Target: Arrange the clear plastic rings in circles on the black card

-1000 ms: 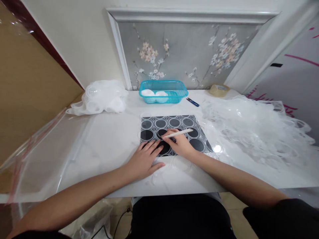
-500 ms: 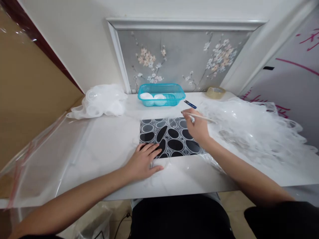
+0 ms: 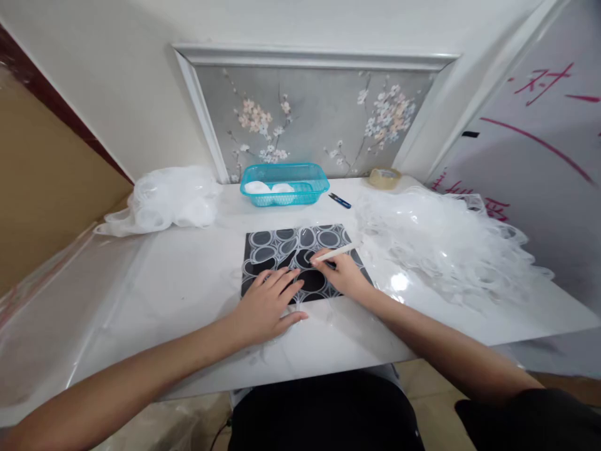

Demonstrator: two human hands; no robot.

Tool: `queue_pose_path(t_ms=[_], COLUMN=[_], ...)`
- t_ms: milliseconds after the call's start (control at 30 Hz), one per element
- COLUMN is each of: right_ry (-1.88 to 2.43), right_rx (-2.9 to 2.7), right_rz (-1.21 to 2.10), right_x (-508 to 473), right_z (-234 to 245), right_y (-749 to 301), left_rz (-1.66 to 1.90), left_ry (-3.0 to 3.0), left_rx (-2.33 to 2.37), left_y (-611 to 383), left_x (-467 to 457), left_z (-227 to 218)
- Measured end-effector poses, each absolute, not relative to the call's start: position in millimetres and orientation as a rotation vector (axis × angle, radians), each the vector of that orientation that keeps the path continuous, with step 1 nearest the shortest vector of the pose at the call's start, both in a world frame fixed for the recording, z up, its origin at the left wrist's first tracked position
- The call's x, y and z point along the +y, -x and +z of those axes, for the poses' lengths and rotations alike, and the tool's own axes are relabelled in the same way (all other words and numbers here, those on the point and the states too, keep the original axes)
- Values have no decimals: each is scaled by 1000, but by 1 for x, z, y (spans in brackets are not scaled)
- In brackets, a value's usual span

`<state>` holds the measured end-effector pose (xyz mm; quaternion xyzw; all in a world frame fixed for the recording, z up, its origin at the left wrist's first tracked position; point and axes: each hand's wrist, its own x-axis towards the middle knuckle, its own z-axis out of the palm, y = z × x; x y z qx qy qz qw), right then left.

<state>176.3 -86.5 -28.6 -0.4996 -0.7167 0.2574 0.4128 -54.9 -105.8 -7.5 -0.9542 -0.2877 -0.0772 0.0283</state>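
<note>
A black sheet (image 3: 328, 238) printed with grey-outlined ovals lies on the white table, under a shiny clear layer. My left hand (image 3: 267, 304) rests flat on its lower left part, fingers spread. In my right hand (image 3: 345, 275) is a slim white pen-like stick (image 3: 342, 250), pinched between the fingers. Its lower end points at the middle of the sheet, among the dark ovals. Whether the tip touches the surface is too small to tell.
Behind the sheet stands a turquoise plastic basket (image 3: 322, 188) with white round pieces (image 3: 257, 187) in it. Blue thread snips (image 3: 339, 201) and a tape roll (image 3: 385, 179) lie to its right. Piles of white, ring-edged translucent material flank both sides, right (image 3: 436, 244) and left (image 3: 169, 200).
My right hand has moved from the sheet's upper right edge down and left to its middle, with the stick. My left hand stays flat. The camera view has shifted slightly.
</note>
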Motion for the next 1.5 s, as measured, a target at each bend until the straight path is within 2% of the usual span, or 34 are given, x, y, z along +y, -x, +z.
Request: queue_pose_path(t_ms=[200, 767, 867, 1033, 1167, 1267, 1333, 1500], right_ry=[1299, 1316, 1305, 1210, 1521, 1804, 1761, 1387], right_rx=[-1676, -1736, -1933, -2482, -2229, -1668, -1497, -1740], right_rz=[787, 707, 483, -115, -326, -305, -250, 321], right_x=[-93, -88, -92, -95, -64, -40, -40, -85], right_z=[-42, -44, -46, -42, -11, 14, 19, -17], right_y=[-168, -169, -169, -162, -180, -213, -231, -231], left_rz=[-268, -246, -263, -262, -208, -202, -231, -367], left_ry=[2854, 2882, 2903, 2941, 2935, 2957, 2980, 2973], left_rx=[-836, -826, -828, -778, -787, -805, -812, -814], left_y=[31, 37, 37, 35, 37, 42, 43, 29], left_x=[-97, -94, -94, -95, -96, -95, -93, -89], left_z=[-27, -37, -37, -38, -38, -36, -32, -16])
